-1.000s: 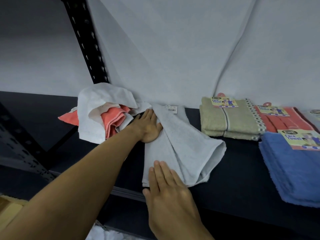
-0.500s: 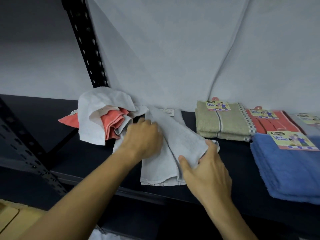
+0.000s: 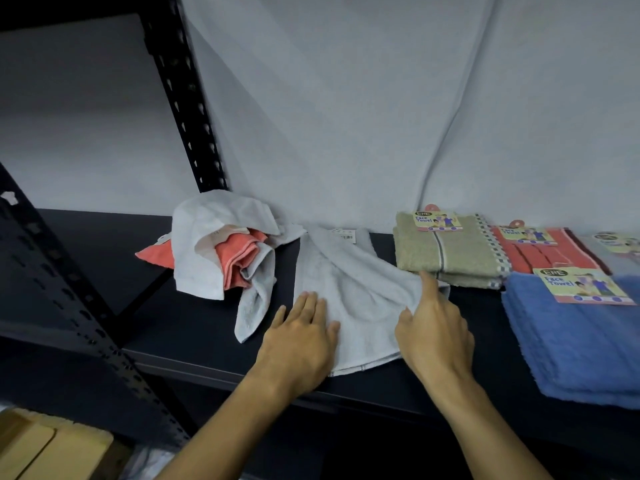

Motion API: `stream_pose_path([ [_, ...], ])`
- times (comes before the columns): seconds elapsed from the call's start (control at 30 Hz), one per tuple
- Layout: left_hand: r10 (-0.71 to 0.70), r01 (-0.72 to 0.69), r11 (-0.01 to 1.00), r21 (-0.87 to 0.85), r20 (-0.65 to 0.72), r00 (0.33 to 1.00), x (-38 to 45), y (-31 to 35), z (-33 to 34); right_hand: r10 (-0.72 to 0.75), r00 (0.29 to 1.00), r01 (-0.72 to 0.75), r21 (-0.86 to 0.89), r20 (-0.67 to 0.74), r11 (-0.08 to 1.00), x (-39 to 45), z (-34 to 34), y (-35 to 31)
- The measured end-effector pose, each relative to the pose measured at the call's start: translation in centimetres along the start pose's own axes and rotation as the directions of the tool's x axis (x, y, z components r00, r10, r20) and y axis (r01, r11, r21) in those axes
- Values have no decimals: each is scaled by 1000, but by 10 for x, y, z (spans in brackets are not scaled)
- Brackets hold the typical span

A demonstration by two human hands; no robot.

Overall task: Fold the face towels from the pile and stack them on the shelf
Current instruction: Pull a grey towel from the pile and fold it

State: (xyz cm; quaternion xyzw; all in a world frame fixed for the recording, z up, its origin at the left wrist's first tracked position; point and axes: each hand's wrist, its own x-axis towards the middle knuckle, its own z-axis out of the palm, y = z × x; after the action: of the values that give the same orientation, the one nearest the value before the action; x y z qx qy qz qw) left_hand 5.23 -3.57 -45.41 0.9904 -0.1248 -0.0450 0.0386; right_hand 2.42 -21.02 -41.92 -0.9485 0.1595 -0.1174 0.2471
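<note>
A light grey face towel (image 3: 349, 289) lies partly folded on the dark shelf (image 3: 194, 327), its near hem at the shelf's front edge. My left hand (image 3: 304, 337) lies flat on its near left corner with fingers straight. My right hand (image 3: 433, 323) rests on the towel's right side, index finger stretched toward its right edge. To the left sits the unfolded pile (image 3: 221, 251) of white, coral and grey towels. Folded stacks stand to the right: an olive one (image 3: 450, 254), a red one (image 3: 543, 251) and a blue one (image 3: 571, 337).
A black perforated upright (image 3: 187, 98) rises behind the pile, and another post (image 3: 69, 292) slants at the left front. A pale cloth backdrop (image 3: 346, 116) hangs behind the shelf. Yellowish boxes (image 3: 45, 445) sit below at the lower left.
Both hands gathered the grey towel half a second ago; now they lie flatter on it, the left hand drawn back to the near corner, the right on the right side.
</note>
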Motion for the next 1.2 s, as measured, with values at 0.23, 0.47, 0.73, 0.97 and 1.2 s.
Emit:
stream_pose_path([
  [0.23, 1, -1, 1000, -11, 26, 1000, 0, 1, 0, 70, 998, -70, 71, 0, 995, 4, 4, 12],
  [0.47, 15, -12, 998, 67, -45, 999, 15, 1, -23, -21, 985, -27, -272, -173, 962, 5, 3, -2],
  [0.73, 68, -79, 996, -47, -190, 979, 50, -5, -14, -468, 883, 378, -528, -41, 760, 43, 25, -30],
  [0.97, 26, -35, 995, -98, -91, 996, 52, -11, 3, -336, 938, 337, -461, 88, 821, 75, 26, -39],
  [1.2, -2, -1, 999, -48, -53, 999, 46, -8, -4, -404, 912, 370, -570, 72, 733, 71, 25, -37],
])
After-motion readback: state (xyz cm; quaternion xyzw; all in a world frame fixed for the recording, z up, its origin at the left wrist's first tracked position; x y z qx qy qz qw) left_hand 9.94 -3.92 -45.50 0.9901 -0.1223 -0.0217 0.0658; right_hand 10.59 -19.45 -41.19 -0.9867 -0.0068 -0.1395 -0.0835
